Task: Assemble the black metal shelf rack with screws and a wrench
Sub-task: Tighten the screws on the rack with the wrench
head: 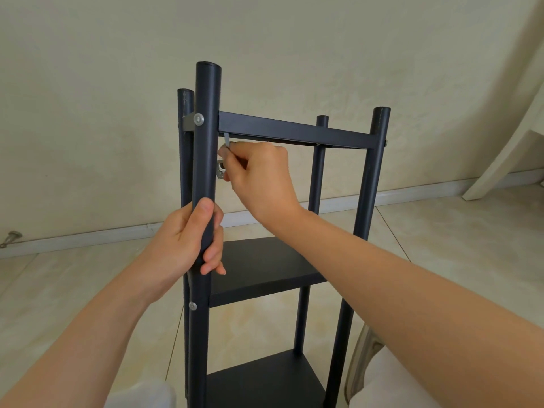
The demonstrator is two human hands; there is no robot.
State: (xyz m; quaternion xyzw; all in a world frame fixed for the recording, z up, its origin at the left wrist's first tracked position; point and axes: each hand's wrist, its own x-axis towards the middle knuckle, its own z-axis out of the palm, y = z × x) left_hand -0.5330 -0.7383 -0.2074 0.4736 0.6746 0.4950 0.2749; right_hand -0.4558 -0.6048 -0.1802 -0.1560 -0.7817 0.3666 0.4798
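Note:
The black metal shelf rack (294, 132) stands upright on the floor in front of me, with round posts and flat shelves. My left hand (188, 237) is wrapped around the near left post (206, 160) at mid height. My right hand (262, 178) reaches inside the frame just under the top shelf, pinching a thin silver wrench (227, 140) that points up at the shelf's corner. A small metal part (220, 171) shows beside my fingers. Silver screw heads sit on the post, the upper screw (198, 119) and the lower screw (192, 305).
A middle shelf (265, 269) and a lower shelf (265, 378) fill the frame below. A cream wall and white baseboard (88, 235) run behind. A pale furniture leg (500, 160) leans at the far right. A small metal object (10, 238) lies by the baseboard at left.

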